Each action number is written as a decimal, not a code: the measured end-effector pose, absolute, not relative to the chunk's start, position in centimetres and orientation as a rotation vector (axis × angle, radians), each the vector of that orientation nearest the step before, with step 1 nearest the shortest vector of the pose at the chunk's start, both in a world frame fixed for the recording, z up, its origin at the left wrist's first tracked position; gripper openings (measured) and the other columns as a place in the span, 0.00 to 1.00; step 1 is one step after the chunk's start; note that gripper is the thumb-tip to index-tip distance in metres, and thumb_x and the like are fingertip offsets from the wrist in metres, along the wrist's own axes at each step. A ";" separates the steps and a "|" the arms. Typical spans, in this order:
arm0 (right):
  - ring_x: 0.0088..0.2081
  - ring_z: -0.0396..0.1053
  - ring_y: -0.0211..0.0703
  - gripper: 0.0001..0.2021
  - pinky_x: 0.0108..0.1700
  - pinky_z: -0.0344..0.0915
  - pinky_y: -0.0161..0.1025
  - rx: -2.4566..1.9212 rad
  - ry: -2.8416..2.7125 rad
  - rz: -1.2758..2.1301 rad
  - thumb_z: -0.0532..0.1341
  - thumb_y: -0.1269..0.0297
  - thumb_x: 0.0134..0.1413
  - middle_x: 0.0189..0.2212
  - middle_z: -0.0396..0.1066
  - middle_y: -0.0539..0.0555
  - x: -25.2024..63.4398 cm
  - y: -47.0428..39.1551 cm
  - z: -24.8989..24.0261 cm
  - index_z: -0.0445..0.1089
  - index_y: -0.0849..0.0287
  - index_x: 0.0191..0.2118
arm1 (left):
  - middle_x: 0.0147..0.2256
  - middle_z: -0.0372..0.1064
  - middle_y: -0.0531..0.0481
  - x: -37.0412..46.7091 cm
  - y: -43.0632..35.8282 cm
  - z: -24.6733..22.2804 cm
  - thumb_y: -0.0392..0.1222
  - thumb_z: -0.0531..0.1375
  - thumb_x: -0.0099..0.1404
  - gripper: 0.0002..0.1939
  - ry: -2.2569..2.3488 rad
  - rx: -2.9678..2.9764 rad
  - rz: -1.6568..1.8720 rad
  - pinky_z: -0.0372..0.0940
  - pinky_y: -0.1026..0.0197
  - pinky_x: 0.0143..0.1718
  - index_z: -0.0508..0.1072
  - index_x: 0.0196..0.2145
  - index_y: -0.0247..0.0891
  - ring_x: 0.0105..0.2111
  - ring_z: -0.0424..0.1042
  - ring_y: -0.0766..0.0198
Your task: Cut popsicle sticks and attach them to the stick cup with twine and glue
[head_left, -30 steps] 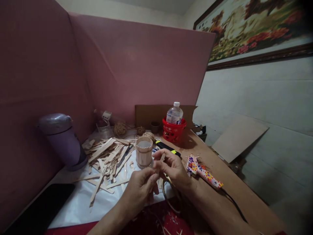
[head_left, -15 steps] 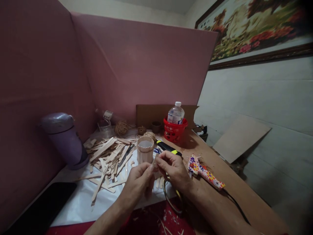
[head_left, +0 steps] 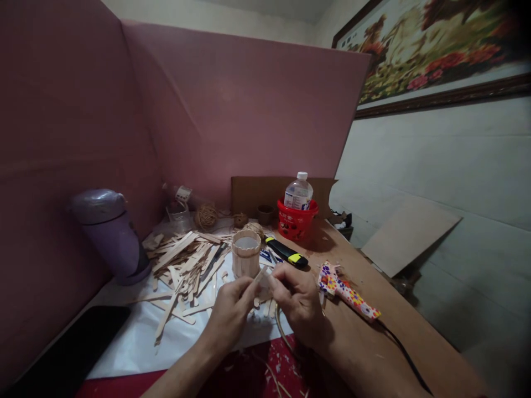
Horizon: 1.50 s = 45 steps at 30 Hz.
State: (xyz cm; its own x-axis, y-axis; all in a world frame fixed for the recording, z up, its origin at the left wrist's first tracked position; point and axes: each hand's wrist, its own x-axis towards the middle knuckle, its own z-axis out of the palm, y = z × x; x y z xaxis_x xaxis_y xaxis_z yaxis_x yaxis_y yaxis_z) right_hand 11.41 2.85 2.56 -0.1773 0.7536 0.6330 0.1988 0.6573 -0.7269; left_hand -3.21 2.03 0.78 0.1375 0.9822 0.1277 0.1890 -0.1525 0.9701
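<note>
Near the middle, my left hand (head_left: 232, 309) pinches a small pale wooden piece (head_left: 261, 275) between thumb and fingers. My right hand (head_left: 296, 298) is closed at the other side of that piece, its fingertips touching or nearly touching it; what lies inside its fingers is hidden. Just behind my hands stands a round cup faced with wooden sticks (head_left: 246, 260), upright, with a twisted band near its rim. Scissors, partly covered by my right hand, show a yellowish handle loop (head_left: 283, 330) below it.
Loose wooden sticks (head_left: 186, 265) lie left of the cup. A yellow-black cutter (head_left: 286, 251), red bucket (head_left: 296, 221) with a bottle, and flowered glue gun (head_left: 348, 293) are to the right. A purple flask (head_left: 112, 243) and black phone (head_left: 78, 342) lie left.
My right hand has turned and moved slightly down, covering more of the scissors' handles. The pale piece between my hands now shows more clearly, and more of the cutter is visible.
</note>
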 end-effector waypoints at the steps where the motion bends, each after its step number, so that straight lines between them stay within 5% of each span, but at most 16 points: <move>1: 0.22 0.55 0.33 0.12 0.26 0.54 0.31 -0.815 -1.680 0.559 0.52 0.66 0.56 0.19 0.55 0.45 11.6 3.1 2.6 0.58 0.58 0.22 | 0.15 0.52 0.59 -3.2 2.1 0.8 0.53 0.55 0.61 0.18 1.128 1.409 1.108 0.44 0.68 0.17 0.68 0.25 0.35 0.16 0.49 0.72; 4: 0.20 0.51 0.33 0.15 0.23 0.50 0.31 -1.029 -1.668 0.475 0.53 0.65 0.56 0.16 0.51 0.44 11.9 4.2 2.3 0.54 0.58 0.19 | 0.12 0.43 0.65 -3.2 2.4 0.7 0.57 0.57 0.58 0.20 0.996 1.148 1.084 0.36 0.69 0.12 0.68 0.29 0.35 0.12 0.38 0.75; 8: 0.19 0.54 0.33 0.15 0.23 0.49 0.32 -1.168 -1.897 0.422 0.54 0.69 0.53 0.14 0.55 0.45 11.9 5.1 2.0 0.57 0.59 0.17 | 0.11 0.43 0.66 -3.2 2.5 0.8 0.58 0.59 0.55 0.20 0.965 1.077 1.098 0.35 0.70 0.11 0.67 0.28 0.35 0.11 0.37 0.76; 12: 0.23 0.62 0.36 0.07 0.26 0.56 0.32 -1.090 -1.892 0.447 0.53 0.72 0.55 0.23 0.67 0.49 11.5 4.5 2.2 0.68 0.60 0.32 | 0.12 0.44 0.65 -3.3 2.6 0.7 0.57 0.58 0.56 0.20 1.010 1.143 1.120 0.36 0.69 0.12 0.67 0.27 0.35 0.12 0.39 0.76; 17: 0.30 0.67 0.39 0.10 0.32 0.63 0.34 -0.901 -1.877 0.300 0.57 0.71 0.55 0.31 0.69 0.53 11.7 4.4 2.1 0.69 0.60 0.43 | 0.15 0.50 0.60 -3.3 2.2 1.1 0.54 0.54 0.61 0.19 1.197 1.451 1.136 0.42 0.67 0.16 0.69 0.26 0.34 0.15 0.46 0.73; 21: 0.35 0.68 0.42 0.09 0.37 0.65 0.37 -0.771 -1.972 0.192 0.56 0.73 0.56 0.32 0.70 0.55 12.2 4.9 1.9 0.71 0.59 0.39 | 0.18 0.56 0.56 -3.3 1.8 1.1 0.49 0.51 0.65 0.18 1.377 1.830 1.146 0.48 0.65 0.23 0.67 0.24 0.36 0.19 0.54 0.70; 31: 0.28 0.67 0.41 0.09 0.32 0.63 0.36 -0.850 -1.884 0.064 0.53 0.77 0.50 0.25 0.68 0.52 11.8 5.3 1.3 0.67 0.59 0.29 | 0.19 0.59 0.54 -3.0 0.8 0.8 0.44 0.49 0.66 0.15 1.516 2.039 1.214 0.49 0.63 0.24 0.67 0.26 0.37 0.20 0.58 0.67; 38: 0.29 0.69 0.40 0.07 0.32 0.64 0.34 -0.930 -1.803 0.345 0.53 0.71 0.58 0.26 0.71 0.52 11.2 4.3 1.8 0.69 0.59 0.34 | 0.16 0.53 0.58 -2.8 1.5 1.7 0.52 0.53 0.62 0.18 1.242 1.467 1.245 0.46 0.67 0.18 0.68 0.24 0.36 0.16 0.49 0.70; 45: 0.36 0.69 0.43 0.07 0.39 0.65 0.39 -0.790 -1.912 0.192 0.53 0.73 0.58 0.33 0.72 0.56 11.6 4.1 1.8 0.69 0.60 0.37 | 0.20 0.61 0.54 -2.7 1.2 1.5 0.49 0.53 0.64 0.16 1.340 1.664 1.248 0.50 0.66 0.23 0.70 0.25 0.36 0.21 0.57 0.68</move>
State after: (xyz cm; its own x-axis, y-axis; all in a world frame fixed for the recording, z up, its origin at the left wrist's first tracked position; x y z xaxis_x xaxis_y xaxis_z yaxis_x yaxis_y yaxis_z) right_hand 11.56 4.06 1.81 -0.2706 0.6004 0.7525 0.4387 0.7727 -0.4587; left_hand -2.74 1.25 1.47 0.0220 0.9624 0.2706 0.3383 -0.2619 0.9039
